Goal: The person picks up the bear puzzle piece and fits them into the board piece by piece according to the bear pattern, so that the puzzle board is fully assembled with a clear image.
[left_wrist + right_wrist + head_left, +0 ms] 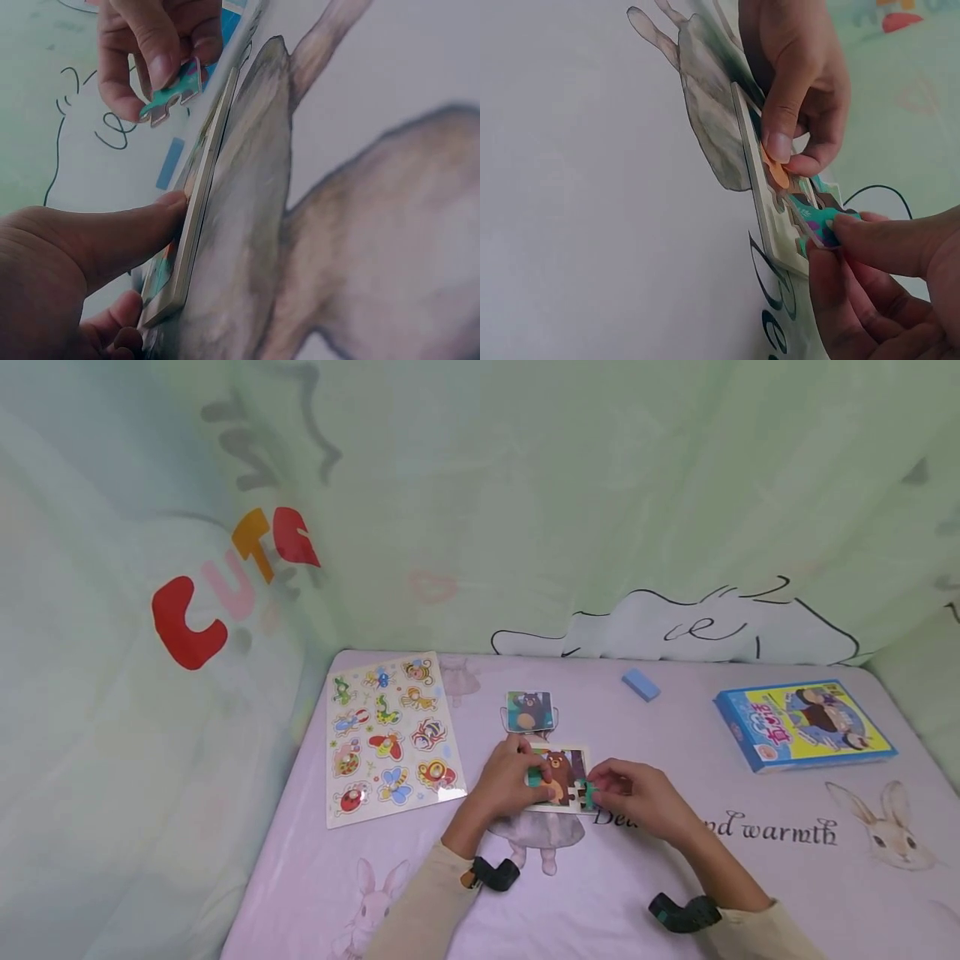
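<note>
A small jigsaw board [588, 757] with a brown bear picture lies on the table between both hands. My left hand [504, 783] holds it at its left side, the thumb on the bear's orange belly [778, 174] and other fingers by the edge. My right hand [643, 795] pinches a green jigsaw piece [821, 222] between thumb and fingers, over the board's lower right corner. In the left wrist view the piece's tabs [161, 112] show. Pale bare patches show in the board near it. Just behind the board lies a square bear picture [530, 712].
On the left is a white board of insect pictures [401, 752]. A blue block [641, 685] lies behind the right hand. A blue and yellow box [813, 724] sits at the right. A printed curtain [570, 510] hangs behind the table.
</note>
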A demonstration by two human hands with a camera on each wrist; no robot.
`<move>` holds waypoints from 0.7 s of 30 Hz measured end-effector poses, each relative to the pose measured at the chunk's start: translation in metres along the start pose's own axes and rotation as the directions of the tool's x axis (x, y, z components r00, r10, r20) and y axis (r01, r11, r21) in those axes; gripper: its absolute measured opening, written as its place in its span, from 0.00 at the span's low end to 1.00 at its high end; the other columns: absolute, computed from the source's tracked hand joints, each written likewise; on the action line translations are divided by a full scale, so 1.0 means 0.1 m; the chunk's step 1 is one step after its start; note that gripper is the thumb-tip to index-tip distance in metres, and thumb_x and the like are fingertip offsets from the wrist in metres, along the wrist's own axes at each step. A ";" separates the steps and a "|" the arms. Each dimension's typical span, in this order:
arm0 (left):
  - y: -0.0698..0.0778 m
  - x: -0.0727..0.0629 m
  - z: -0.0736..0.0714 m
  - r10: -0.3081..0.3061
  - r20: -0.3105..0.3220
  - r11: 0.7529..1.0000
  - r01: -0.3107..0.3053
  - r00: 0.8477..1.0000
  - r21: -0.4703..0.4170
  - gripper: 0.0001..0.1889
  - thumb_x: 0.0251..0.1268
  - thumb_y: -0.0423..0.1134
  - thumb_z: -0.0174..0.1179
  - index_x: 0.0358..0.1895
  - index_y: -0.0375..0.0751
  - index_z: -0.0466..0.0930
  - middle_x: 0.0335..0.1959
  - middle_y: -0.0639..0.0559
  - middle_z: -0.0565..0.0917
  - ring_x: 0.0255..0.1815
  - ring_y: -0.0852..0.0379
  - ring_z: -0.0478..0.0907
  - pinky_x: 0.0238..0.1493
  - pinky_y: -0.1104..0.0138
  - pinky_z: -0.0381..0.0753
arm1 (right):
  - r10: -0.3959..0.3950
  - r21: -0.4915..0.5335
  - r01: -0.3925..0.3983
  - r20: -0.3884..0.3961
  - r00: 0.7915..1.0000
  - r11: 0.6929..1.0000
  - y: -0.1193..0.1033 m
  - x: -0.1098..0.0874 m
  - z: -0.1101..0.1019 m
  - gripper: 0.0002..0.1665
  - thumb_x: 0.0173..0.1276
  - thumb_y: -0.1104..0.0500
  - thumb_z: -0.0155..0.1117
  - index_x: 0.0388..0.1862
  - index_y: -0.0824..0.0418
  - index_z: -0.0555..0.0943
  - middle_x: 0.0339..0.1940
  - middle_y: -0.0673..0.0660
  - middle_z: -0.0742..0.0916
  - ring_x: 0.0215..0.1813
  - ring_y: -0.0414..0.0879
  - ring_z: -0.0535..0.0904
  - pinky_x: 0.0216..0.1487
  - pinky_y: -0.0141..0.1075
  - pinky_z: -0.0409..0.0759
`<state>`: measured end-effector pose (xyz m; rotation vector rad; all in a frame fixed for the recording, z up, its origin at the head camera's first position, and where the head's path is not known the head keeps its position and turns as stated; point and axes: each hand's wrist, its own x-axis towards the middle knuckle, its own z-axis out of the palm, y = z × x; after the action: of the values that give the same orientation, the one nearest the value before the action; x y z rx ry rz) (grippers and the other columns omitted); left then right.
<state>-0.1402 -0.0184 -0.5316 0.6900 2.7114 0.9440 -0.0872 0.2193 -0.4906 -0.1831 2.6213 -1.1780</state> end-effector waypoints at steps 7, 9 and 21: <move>0.01 -0.02 -0.02 -0.008 0.012 1.000 0.008 1.000 -0.005 0.07 0.58 0.51 0.74 0.34 0.58 0.87 0.46 0.55 0.67 0.47 0.58 0.64 0.47 0.69 0.64 | 0.063 0.004 -0.063 -0.030 0.998 0.998 -0.03 0.06 0.08 0.13 0.68 0.60 0.71 0.51 0.57 0.85 0.36 0.52 0.85 0.38 0.45 0.79 0.36 0.31 0.79; 0.01 -0.03 -0.03 -0.011 0.014 1.000 0.011 1.000 -0.006 0.07 0.58 0.50 0.74 0.34 0.57 0.87 0.46 0.55 0.67 0.47 0.58 0.64 0.47 0.69 0.64 | 0.066 0.001 -0.066 -0.033 0.997 0.998 -0.04 0.07 0.10 0.13 0.68 0.60 0.71 0.51 0.57 0.85 0.35 0.52 0.85 0.37 0.45 0.79 0.35 0.31 0.79; 0.03 -0.02 -0.04 -0.005 0.005 1.000 0.005 1.000 0.002 0.07 0.58 0.50 0.74 0.35 0.57 0.87 0.46 0.55 0.68 0.49 0.57 0.66 0.49 0.68 0.66 | 0.051 0.007 -0.051 -0.024 0.998 0.999 -0.10 0.15 0.18 0.11 0.67 0.63 0.70 0.48 0.58 0.86 0.32 0.52 0.84 0.35 0.45 0.77 0.33 0.31 0.77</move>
<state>-0.1384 -0.0199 -0.5268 0.6853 2.7088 0.9369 -0.0961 0.1967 -0.4970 -0.1015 2.6265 -1.1782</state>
